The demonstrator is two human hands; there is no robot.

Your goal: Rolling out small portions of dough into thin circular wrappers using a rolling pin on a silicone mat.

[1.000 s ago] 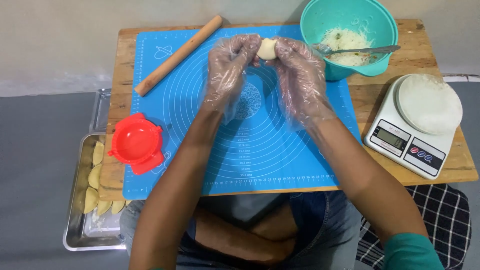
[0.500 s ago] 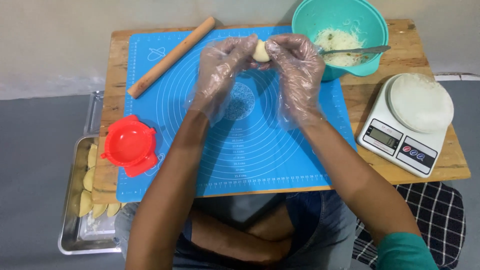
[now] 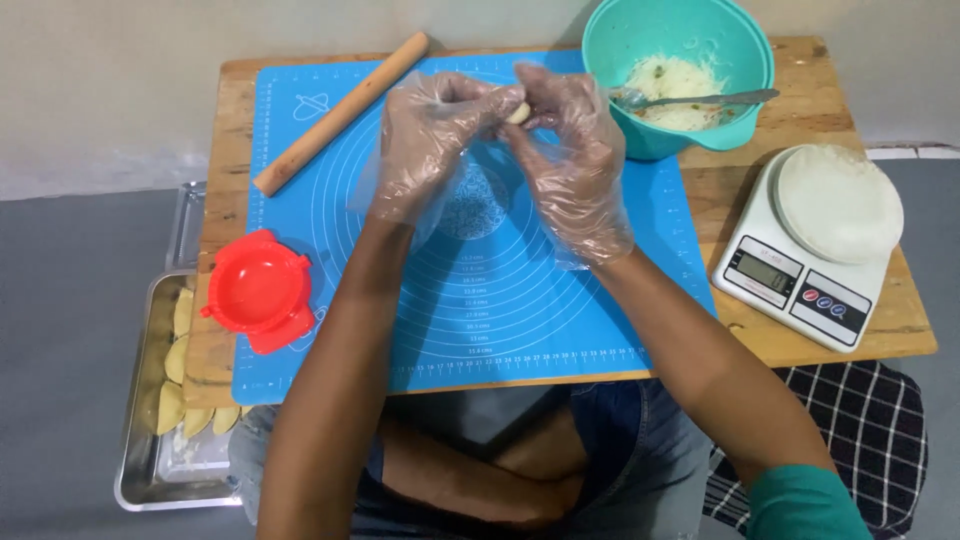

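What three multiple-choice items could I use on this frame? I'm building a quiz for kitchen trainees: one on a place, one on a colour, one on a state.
1. Where is the rolling pin?
A. on the scale
B. at the mat's far left corner
C. in the tray

2. What colour is the bowl?
A. teal
B. red
C. white

3. How is the dough piece held?
A. lying on the mat
B. in the bowl
C. pinched between both hands

Key: 1 B, it lies slantwise across the mat; 2 A, its wall is teal; 3 C, the left hand and right hand meet around it.

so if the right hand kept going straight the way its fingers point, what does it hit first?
The dough piece already pinched at its fingertips, then the left hand right behind it. The right hand points up-left toward both; depth between them is hard to judge.
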